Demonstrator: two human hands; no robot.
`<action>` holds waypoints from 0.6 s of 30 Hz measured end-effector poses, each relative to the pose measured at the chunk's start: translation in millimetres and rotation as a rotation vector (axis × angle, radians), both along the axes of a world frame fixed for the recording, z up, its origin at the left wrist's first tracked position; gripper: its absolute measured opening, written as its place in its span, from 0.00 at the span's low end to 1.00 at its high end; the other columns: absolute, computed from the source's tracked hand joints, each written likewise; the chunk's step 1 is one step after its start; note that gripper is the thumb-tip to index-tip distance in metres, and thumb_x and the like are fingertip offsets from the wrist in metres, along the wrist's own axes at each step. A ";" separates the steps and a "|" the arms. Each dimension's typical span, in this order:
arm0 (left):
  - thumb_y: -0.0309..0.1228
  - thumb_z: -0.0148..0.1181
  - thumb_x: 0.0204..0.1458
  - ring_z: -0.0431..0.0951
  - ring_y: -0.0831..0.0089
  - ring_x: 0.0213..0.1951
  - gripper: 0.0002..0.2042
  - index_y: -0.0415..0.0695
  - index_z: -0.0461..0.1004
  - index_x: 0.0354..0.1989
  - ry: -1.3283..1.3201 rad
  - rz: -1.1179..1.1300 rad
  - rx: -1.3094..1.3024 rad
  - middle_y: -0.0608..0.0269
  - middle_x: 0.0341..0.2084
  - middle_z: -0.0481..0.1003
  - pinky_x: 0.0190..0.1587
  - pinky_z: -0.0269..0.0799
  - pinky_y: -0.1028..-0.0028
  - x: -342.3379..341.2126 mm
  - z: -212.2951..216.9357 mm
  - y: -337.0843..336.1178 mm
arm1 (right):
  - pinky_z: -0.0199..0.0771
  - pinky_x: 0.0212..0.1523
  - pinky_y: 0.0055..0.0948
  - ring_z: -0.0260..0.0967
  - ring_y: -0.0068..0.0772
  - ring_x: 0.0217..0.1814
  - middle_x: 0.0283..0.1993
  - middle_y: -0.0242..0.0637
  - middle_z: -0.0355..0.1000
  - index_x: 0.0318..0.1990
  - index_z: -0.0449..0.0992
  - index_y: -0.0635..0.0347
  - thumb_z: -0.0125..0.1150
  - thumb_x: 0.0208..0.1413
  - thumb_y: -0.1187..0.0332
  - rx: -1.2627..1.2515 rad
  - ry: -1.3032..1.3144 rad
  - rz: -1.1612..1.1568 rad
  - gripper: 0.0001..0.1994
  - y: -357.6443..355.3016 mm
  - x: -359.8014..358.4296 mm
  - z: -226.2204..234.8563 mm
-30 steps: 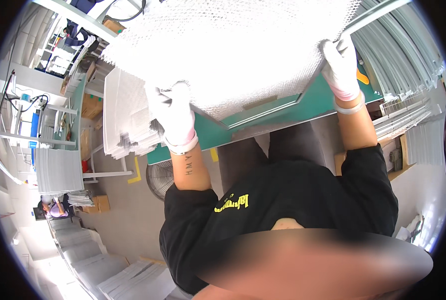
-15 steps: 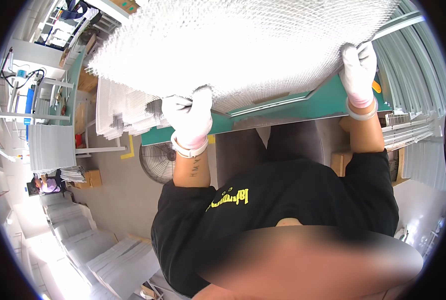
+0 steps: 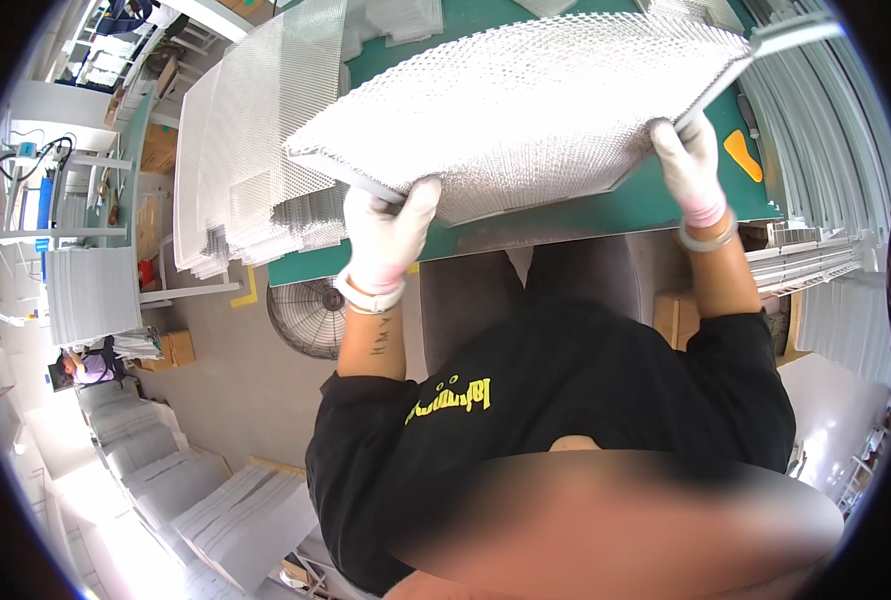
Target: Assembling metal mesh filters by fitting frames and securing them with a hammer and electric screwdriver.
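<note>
A silvery honeycomb mesh sheet (image 3: 526, 120) is held above the green table (image 3: 586, 215), bowed upward in the middle. Pale grey frame strips (image 3: 711, 92) run along its left and right sides. At the near left corner, my gloved left hand (image 3: 386, 238) grips the edge, thumb on top and fingers underneath. On the right side strip, my gloved right hand (image 3: 690, 172) is closed in the same way. The fingertips of both hands are partly hidden below the sheet. An orange-yellow flat tool (image 3: 743, 156) lies right of my right hand.
Stacked mesh sheets (image 3: 251, 110) overhang the table's left side. Long grey strips (image 3: 816, 150) are packed along the right. A floor fan (image 3: 311, 315) stands below the table edge. A cardboard box (image 3: 676, 318) sits at lower right. Another person (image 3: 91, 368) is far left.
The mesh sheet has come down and now shows its frame strips. The stacked sheets and far tabletop have come into view. Both hands still hold it, shifted slightly left in the picture.
</note>
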State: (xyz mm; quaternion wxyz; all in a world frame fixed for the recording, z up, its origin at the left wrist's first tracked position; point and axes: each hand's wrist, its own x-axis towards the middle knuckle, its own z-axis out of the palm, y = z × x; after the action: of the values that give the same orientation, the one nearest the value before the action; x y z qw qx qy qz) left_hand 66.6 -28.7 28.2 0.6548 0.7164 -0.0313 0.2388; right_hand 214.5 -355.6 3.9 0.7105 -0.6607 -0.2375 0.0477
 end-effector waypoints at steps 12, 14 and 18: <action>0.38 0.59 0.62 0.75 0.67 0.28 0.12 0.40 0.75 0.35 -0.627 -0.301 0.135 0.56 0.30 0.76 0.28 0.72 0.66 -1.7 63.5 -28.8 | 0.69 0.34 0.32 0.69 0.38 0.38 0.34 0.39 0.70 0.42 0.70 0.60 0.54 0.68 0.61 0.294 -0.598 0.214 0.11 -2.3 -18.3 78.7; 0.44 0.58 0.62 0.76 0.65 0.31 0.17 0.41 0.76 0.34 -0.641 -0.764 0.032 0.55 0.32 0.77 0.31 0.72 0.61 -1.0 51.6 -17.4 | 0.66 0.24 0.27 0.69 0.34 0.30 0.27 0.38 0.69 0.30 0.66 0.59 0.55 0.66 0.63 0.373 -0.604 0.202 0.13 2.5 -47.6 78.3; 0.56 0.54 0.61 0.64 0.46 0.61 0.32 0.34 0.74 0.54 -0.355 -1.396 0.112 0.43 0.56 0.69 0.63 0.58 0.48 1.7 8.4 -6.0 | 0.65 0.16 0.22 0.71 0.30 0.23 0.26 0.40 0.70 0.22 0.63 0.58 0.53 0.63 0.67 0.458 -0.665 0.253 0.16 12.9 -67.9 72.5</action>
State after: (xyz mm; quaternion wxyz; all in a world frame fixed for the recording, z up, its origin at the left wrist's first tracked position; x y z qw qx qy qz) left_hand 68.3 -34.7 36.5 0.6021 0.5121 -0.5997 -0.1247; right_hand 146.6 -342.7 76.4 0.7123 -0.4306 -0.5375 -0.1354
